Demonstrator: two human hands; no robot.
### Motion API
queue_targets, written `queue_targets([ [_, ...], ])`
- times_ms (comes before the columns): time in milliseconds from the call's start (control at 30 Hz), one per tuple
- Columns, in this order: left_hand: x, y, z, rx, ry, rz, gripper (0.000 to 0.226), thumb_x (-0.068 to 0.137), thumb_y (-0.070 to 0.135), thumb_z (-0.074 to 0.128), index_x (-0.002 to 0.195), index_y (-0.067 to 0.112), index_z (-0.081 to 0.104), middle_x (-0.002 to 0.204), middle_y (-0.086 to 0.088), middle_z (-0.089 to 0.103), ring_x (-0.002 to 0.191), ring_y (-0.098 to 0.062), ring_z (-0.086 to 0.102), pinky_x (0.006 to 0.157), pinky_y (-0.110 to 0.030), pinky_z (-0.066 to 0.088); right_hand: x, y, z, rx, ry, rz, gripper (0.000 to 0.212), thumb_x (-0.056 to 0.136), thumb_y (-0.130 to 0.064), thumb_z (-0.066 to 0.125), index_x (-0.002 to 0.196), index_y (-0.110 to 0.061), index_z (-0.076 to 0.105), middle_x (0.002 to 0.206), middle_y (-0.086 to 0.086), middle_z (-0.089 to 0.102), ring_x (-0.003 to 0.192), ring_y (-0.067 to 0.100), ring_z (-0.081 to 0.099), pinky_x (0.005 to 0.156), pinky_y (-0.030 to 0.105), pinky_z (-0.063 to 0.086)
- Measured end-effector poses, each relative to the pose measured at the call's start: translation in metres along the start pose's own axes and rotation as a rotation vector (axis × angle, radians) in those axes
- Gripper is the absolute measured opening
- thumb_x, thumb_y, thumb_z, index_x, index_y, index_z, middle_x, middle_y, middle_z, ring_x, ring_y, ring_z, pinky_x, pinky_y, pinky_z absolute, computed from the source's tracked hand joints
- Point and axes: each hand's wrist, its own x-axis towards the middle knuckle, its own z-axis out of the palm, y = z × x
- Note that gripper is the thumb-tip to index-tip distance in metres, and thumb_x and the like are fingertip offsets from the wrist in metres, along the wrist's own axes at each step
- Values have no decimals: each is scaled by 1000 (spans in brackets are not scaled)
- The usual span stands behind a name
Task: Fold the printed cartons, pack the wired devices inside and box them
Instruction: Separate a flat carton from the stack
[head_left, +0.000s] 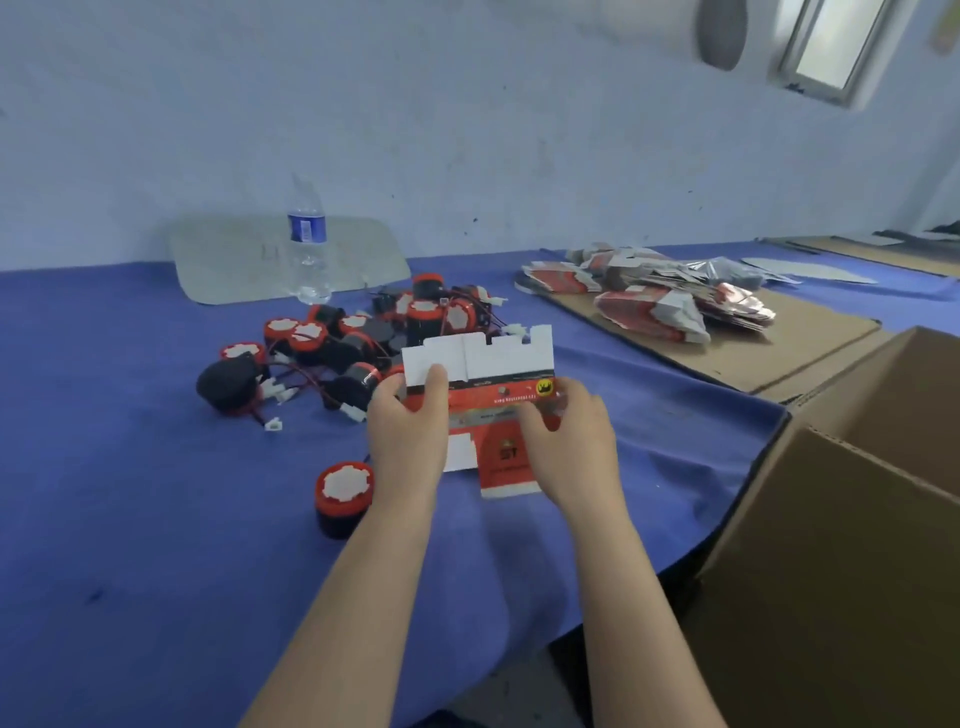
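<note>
You hold a flat carton (483, 376) with both hands in the center of the frame, above the blue cloth (156, 493). Your left hand (408, 423) grips its left side, with the thumb on the front face. Your right hand (569, 441) pinches its right side with curled fingers. The white flaps of the carton point up. The devices (358, 332) lie in a heap just behind the carton, left of center, with red wires between them. One device (344, 491) stands alone, beside your left wrist. More flat cartons (649, 296) lie in a pile at the upper right. An open box (831, 519) is at the right edge. A bottle (307, 244) stands behind the heap.
</note>
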Motion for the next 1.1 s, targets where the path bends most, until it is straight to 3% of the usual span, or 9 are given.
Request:
queue_targets([
  [67, 4, 5, 1, -30, -4, 23, 35, 93, 44, 55, 116, 18, 59, 105, 3, 68, 93, -14, 66, 81, -40, 56, 0, -10, 5, 94, 47, -71, 29, 93, -24, 52, 122, -22, 54, 118, -3, 56, 108, 12, 51, 80, 24, 37],
  [200, 12, 15, -1, -164, 70, 123, 44, 88, 42, 63, 122, 20, 47, 113, 10, 64, 93, 4, 62, 76, -16, 50, -2, -27, 25, 254, 72, -143, 19, 94, -24, 52, 108, -36, 48, 110, -12, 62, 104, 10, 58, 84, 26, 44],
  [333, 26, 22, -17, -258, 117, 175, 43, 86, 42, 64, 117, 21, 42, 114, 4, 63, 99, -5, 64, 84, -24, 53, 0, -43, 47, 362, 57, -207, 35, 96, -29, 51, 129, -21, 50, 120, -10, 62, 109, 7, 57, 92, 27, 45],
  [433, 33, 27, -31, -291, 118, 233, 24, 89, 40, 61, 103, 27, 47, 106, 2, 66, 86, 0, 65, 69, -13, 50, -3, -62, 75, 383, -76, -296, 39, 97, -34, 49, 134, -20, 47, 114, -10, 64, 103, 3, 58, 84, 24, 44],
  [533, 40, 26, -56, -279, 137, 300, 18, 90, 36, 60, 101, 24, 51, 95, 4, 68, 80, -4, 68, 62, -14, 50, -8, -80, 103, 472, -192, -286, 44, 98, -38, 46, 139, -23, 39, 120, -5, 62, 109, 8, 58, 91, 24, 46],
  [667, 53, 21, -105, -167, 202, 375, 19, 88, 39, 63, 100, 28, 53, 94, 8, 66, 78, 0, 65, 61, -14, 49, -5, -104, 130, 695, -315, -246, 31, 98, -35, 49, 128, -35, 45, 107, -31, 58, 105, -12, 55, 89, 12, 44],
  [833, 59, 13, -150, -26, 265, 455, 21, 81, 44, 65, 94, 34, 53, 89, 18, 64, 76, 6, 62, 61, -8, 45, -13, -128, 166, 719, -501, -210, 47, 93, -45, 52, 137, -28, 47, 120, -12, 63, 111, 3, 59, 101, 35, 46],
  [933, 63, 4, -172, 9, 311, 450, 20, 82, 43, 68, 91, 37, 52, 84, 32, 61, 75, 11, 60, 60, -5, 43, -19, -133, 184, 726, -574, -135, 46, 93, -38, 54, 137, -26, 48, 120, -3, 65, 107, 10, 63, 98, 37, 48],
  [1100, 68, -16, -185, -9, 310, 412, 19, 82, 44, 52, 99, 36, 54, 91, 30, 62, 85, 7, 59, 68, -6, 43, -29, -126, 206, 651, -519, -109, 35, 97, -19, 45, 130, -19, 55, 124, -2, 62, 117, 15, 55, 100, 37, 45],
])
